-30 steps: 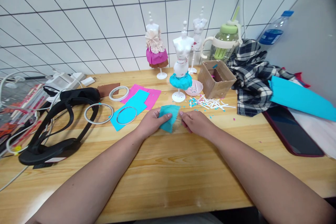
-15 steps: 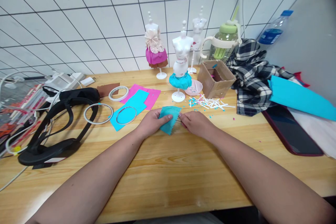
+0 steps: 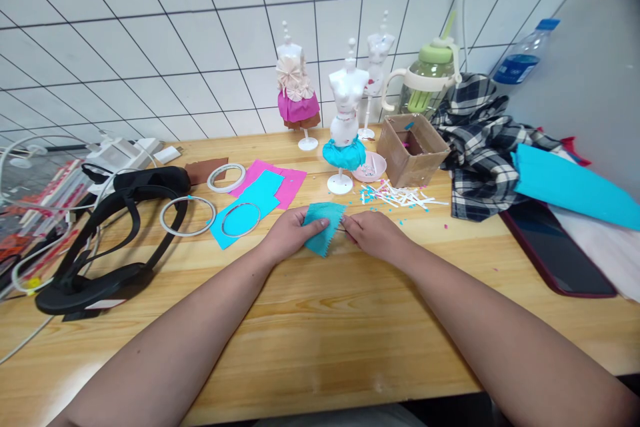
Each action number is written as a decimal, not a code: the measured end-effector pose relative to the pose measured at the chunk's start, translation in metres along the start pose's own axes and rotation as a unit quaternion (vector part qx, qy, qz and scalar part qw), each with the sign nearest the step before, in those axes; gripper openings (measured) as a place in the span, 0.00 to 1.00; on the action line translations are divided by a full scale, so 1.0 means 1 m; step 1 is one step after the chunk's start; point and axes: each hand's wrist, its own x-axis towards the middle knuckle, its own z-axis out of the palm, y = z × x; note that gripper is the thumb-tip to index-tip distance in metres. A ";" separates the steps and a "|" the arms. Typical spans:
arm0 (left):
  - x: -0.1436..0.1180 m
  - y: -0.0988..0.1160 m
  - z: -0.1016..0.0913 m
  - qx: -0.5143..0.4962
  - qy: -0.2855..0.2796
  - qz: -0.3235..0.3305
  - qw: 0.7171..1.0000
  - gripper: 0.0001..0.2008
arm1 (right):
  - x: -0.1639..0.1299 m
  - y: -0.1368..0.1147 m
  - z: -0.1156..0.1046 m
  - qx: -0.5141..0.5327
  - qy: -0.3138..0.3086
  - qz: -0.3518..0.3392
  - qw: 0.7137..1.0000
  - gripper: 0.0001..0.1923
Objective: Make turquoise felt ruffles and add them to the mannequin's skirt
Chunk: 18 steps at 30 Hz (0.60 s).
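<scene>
My left hand [image 3: 289, 235] pinches a small piece of blue fabric [image 3: 323, 233], its thumb lying on top. The fabric's right edge is cut in zigzags. At that edge the fingers of my right hand [image 3: 373, 232] are closed, and a thin dark line shows by the fingertips, too small to name. Just beyond my hands stands a white mini dress form [image 3: 346, 90] with a gathered blue skirt [image 3: 344, 154] around its lower part. To the left, flat blue fabric [image 3: 265, 190] overlaps pink fabric [image 3: 293, 185], with a tape roll [image 3: 240, 220] lying on the blue.
Two more dress forms [image 3: 299, 80] stand behind. Right of them are a pink dish [image 3: 377, 167], paper scraps [image 3: 405, 197], a cardboard box [image 3: 417, 157], a jug [image 3: 427, 77], checked cloth [image 3: 475, 147] and a phone [image 3: 555, 253]. A black headset strap [image 3: 115, 280] lies left.
Almost nothing differs. Both hands stay at the blue fabric, and the piece is tilted very slightly differently between them.
</scene>
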 end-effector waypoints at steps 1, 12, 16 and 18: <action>0.000 0.000 0.000 0.000 -0.001 0.000 1.000 0.21 | 0.000 0.000 0.000 0.000 0.000 0.000 1.000 0.28; 0.001 -0.002 -0.001 -0.002 -0.002 -0.006 1.000 0.21 | -0.001 -0.002 -0.003 -0.014 -0.012 0.017 1.000 0.27; 0.001 -0.002 -0.001 -0.020 0.002 -0.008 1.000 0.20 | -0.001 -0.002 -0.004 -0.036 -0.010 0.027 0.999 0.28; 0.002 -0.002 0.000 -0.053 0.012 -0.004 0.998 0.21 | -0.001 -0.001 -0.003 -0.037 -0.003 0.024 0.999 0.29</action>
